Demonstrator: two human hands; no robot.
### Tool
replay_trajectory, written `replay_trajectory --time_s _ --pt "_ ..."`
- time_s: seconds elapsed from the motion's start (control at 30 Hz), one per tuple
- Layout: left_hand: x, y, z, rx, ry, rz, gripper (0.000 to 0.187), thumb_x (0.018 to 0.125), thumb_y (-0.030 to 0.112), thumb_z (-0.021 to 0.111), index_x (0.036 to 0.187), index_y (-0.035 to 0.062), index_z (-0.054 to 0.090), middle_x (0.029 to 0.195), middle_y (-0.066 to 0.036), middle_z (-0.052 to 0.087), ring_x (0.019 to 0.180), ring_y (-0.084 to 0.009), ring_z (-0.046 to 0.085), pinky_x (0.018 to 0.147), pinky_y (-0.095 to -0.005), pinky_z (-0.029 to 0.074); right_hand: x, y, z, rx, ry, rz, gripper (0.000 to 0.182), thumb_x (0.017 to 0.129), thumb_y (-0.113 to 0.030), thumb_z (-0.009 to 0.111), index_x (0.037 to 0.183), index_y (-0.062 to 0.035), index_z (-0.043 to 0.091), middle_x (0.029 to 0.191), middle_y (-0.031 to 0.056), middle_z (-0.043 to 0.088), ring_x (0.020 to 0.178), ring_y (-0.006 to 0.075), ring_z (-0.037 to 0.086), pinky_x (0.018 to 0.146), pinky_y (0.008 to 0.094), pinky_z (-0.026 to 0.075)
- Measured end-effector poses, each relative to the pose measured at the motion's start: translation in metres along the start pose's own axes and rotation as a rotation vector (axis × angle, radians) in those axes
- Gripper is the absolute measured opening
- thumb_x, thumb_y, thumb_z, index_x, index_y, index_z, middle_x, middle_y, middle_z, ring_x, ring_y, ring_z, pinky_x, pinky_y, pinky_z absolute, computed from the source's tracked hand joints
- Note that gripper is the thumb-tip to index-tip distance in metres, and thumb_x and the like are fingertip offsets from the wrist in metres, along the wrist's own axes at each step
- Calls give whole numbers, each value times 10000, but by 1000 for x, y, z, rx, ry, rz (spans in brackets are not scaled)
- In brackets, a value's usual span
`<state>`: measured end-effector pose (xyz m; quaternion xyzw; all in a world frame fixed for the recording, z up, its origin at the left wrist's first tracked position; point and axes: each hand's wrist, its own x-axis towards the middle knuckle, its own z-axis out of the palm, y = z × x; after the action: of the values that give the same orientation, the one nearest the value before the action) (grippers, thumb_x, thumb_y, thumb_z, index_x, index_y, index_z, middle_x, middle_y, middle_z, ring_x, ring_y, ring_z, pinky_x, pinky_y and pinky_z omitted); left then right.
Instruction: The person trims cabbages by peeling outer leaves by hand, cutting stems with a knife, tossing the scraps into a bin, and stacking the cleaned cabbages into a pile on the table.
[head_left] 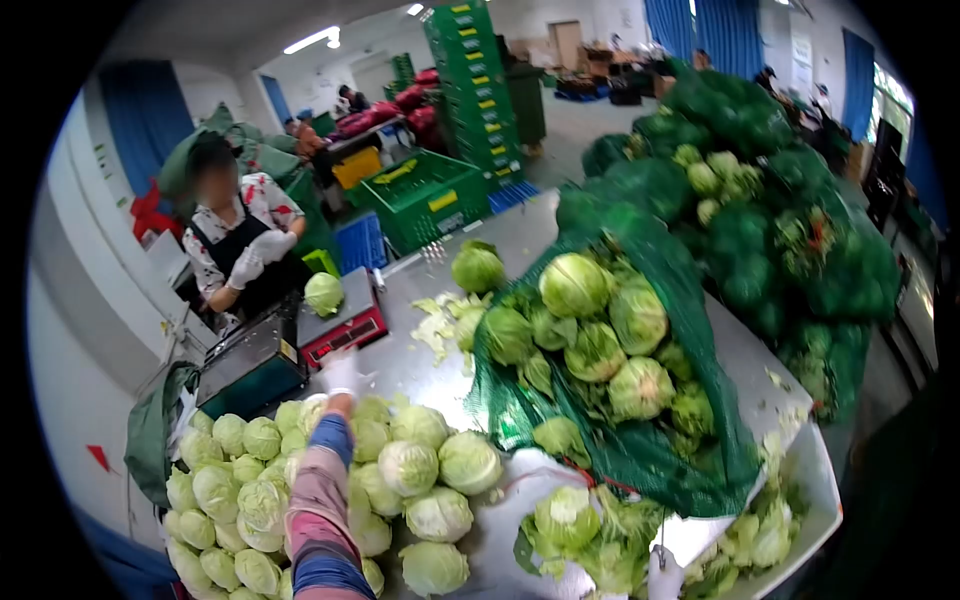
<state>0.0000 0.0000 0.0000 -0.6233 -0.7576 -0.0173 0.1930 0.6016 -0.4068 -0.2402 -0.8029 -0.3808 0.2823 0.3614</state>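
Pale cabbages (409, 467) are lying heaped beside the left hand (340, 372), a leafy cabbage (567, 520) is resting left of the right hand (665, 577), grip of both unclear, and a red scale (350, 334) is standing just beyond the left.

Left hand (341, 372) near red scale (366, 329)

Single head-worn wide-angle view from close above the bench (420, 378), facing forward and down across it.
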Motion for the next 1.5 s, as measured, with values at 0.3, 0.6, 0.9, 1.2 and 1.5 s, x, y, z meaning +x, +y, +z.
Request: replay_trajectory --time_s 0.3,0.6,0.9,1.2,1.5 --pt "32 277 14 -838 -157 44 795 786 409 700 1368 -43 400 1434 -272 362 1320 -419 346 1081 -421 330 6 -75 10 -435 -53 -180 443 914 -338 568 1217 -15 577 1214 217 582 1116 376 531 1000 435 394" --pt "58 288 7 -454 -184 -131 1147 545 436 882 1451 90 269 1421 -197 337 1281 -458 349 1036 -503 394 10 -89 12 -448 13 -190 474 908 -405 546 1199 -34 592 1200 224 586 1135 416 504 1038 553 298" --pt "4 272 -7 -876 -147 -14 1093 528 324 875 1412 69 284 1387 -256 330 1274 -405 400 1052 -436 394 13 -100 8 -510 -61 -169 475 930 -394 494 1242 -45 580 1251 208 572 1172 391 504 1042 480 351" --pt "-198 286 -150 -1166 1 484 1083 586 474 842 1420 50 296 1421 -235 274 1353 -428 245 1112 -507 260 7 -96 -18 296 -350 320 421 956 -242 517 1330 -49 506 1240 179 578 1142 279 524 999 378 410" --pt "-340 341 -159 -1169 -645 1192 1083 531 388 832 1425 50 324 1441 -247 342 1311 -425 339 1105 -477 265 -4 -161 -93 -31 -195 -525 680 806 -198 729 1387 -13 427 1359 209 487 1244 316 472 1025 383 399"
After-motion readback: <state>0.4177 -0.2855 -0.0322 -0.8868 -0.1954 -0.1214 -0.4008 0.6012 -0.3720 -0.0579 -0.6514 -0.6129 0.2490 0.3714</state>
